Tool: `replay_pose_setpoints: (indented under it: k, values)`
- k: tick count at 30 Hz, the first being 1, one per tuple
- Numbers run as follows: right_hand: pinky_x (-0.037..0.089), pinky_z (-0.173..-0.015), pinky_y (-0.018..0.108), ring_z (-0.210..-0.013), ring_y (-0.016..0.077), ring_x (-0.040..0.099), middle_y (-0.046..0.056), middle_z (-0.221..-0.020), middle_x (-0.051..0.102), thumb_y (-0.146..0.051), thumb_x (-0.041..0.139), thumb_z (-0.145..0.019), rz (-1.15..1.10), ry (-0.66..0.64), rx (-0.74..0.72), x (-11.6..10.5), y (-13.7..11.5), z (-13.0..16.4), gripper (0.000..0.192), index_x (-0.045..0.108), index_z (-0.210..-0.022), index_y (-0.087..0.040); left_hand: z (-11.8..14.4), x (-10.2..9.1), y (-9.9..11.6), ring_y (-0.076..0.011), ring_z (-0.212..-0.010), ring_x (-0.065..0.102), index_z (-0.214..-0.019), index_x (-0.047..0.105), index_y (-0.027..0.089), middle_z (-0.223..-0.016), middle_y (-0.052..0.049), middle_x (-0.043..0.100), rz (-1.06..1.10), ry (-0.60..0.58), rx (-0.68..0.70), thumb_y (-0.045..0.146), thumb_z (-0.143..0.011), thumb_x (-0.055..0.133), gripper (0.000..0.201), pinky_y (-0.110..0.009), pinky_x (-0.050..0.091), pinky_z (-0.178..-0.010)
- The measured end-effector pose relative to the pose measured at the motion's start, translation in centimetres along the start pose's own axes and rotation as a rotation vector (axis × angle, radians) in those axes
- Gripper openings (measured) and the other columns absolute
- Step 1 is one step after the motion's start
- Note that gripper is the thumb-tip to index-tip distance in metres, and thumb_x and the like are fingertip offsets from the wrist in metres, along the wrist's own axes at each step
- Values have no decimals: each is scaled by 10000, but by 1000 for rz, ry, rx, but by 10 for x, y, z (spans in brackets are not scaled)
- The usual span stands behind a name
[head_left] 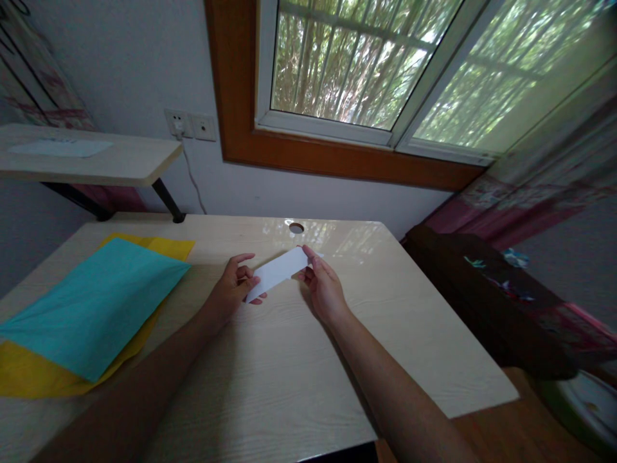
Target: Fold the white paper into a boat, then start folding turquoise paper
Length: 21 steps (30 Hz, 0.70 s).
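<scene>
Hands hold a small white strip of paper [278, 272] up just above the table [385, 302]. The left hand [231, 289] pinches the lower end of the strip. The right hand [324, 286] pinches the upper end. Both hands are closed on the paper, one at each end.

The strip is long and thin. It looks folded already, because it is much narrower than the big sheets nearby, but I cannot see the fold lines. So I think some folding is done. It does not look like any finished shape yet, so more seems left to do.

To the left, a blue-green sheet [96, 302] lies flat on the table. It sits on top of a yellow sheet [33, 376], which peeks out at the edges. Both are well apart from the hands.

A round hole [296, 227] is in the table near the far edge. A shelf [120, 164] sticks out from the wall on the left. A window [347, 64] is above. A dark cloth-covered thing [491, 296] stands beside the table on the right.

Nothing lies between the hands and the table top under them.
</scene>
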State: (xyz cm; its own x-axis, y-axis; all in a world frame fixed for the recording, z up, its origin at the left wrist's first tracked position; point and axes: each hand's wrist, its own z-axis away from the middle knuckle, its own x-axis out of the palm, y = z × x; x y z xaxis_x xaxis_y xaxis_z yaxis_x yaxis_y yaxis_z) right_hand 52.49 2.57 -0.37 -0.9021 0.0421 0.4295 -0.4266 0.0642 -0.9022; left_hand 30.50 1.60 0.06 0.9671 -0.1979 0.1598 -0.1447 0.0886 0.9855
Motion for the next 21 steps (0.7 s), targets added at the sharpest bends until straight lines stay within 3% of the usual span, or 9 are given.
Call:
replay_pose_setpoints:
  k: [4, 7, 14, 21]
  values:
    - [489, -714, 279, -904, 158, 644, 46, -1254, 684, -487, 687, -841, -23, 21, 4, 0, 0, 0, 411, 715, -1198, -286, -1, 0, -2, -175, -650, 697, -1307, 392, 262, -820, 70, 502, -25, 18, 66, 338, -812, 708, 592, -262, 560, -431]
    - [487, -691, 268, -854, 144, 634, 49, -1221, 691, -481, 699, -829, -31, 48, 7, 0, -1, 0, 431, 711, -1204, -270, -3, -2, -6, -139, -631, 654, -1284, 413, 239, -804, 64, 513, -30, 20, 120, 296, -813, 701, 555, -222, 533, -431]
    - [502, -679, 259, -806, 124, 612, 51, -1193, 685, -470, 717, -815, -56, 108, 8, 0, -4, -2, 442, 708, -1201, -254, -7, -3, -13, -115, -753, 595, -1224, 465, 231, -859, 49, 556, 3, 67, 128, 260, -766, 741, 535, -329, 640, -662]
    - [513, -668, 250, -924, 142, 625, 41, -1348, 604, -487, 668, -858, -8, 46, -22, -3, -3, -4, 457, 663, -1275, -301, -7, -4, -14, -122, -653, 642, -1299, 393, 245, -830, 66, 568, -12, 131, 104, 318, -779, 735, 626, -337, 630, -603]
